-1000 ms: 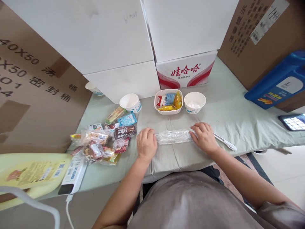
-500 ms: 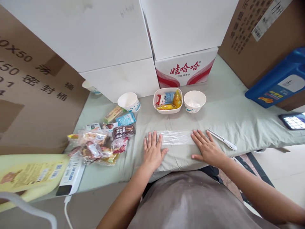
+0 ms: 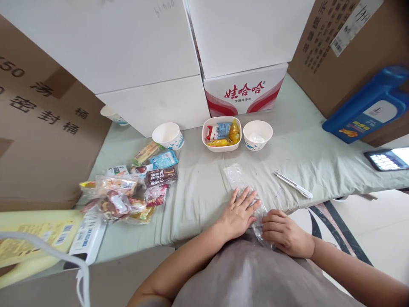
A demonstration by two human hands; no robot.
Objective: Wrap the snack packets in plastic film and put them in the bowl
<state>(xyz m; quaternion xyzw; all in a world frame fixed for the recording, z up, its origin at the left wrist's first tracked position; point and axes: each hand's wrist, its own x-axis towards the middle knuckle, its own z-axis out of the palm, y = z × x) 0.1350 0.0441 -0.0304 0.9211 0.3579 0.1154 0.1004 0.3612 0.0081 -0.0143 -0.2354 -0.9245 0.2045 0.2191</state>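
A folded strip of clear plastic film (image 3: 234, 174) lies slantwise on the cloth-covered surface, running from below the white tub toward my lap. My left hand (image 3: 238, 214) rests flat across its middle, fingers spread. Curled around the strip's near end is my right hand (image 3: 285, 233), closed on it at the front edge of the surface; its thumb is hidden. To the right of the film lies a white utility knife (image 3: 293, 184). Beyond the hands, the white tub (image 3: 221, 149) holds several wrapped snacks, and a paper bowl (image 3: 258, 143) beside it contains something clear and crumpled.
Another paper bowl (image 3: 168, 136) stands left of the tub. A pile of packaged snacks (image 3: 118, 192) covers the left side, near a yellow bottle (image 3: 35, 238). White cartons (image 3: 153, 102) form a wall behind. At the right are a blue jug (image 3: 361, 111) and a phone (image 3: 388, 158).
The film has turned from lying crosswise to slanting toward my body. My left hand has moved right onto its middle. My right hand has drawn nearer and closed on its near end.
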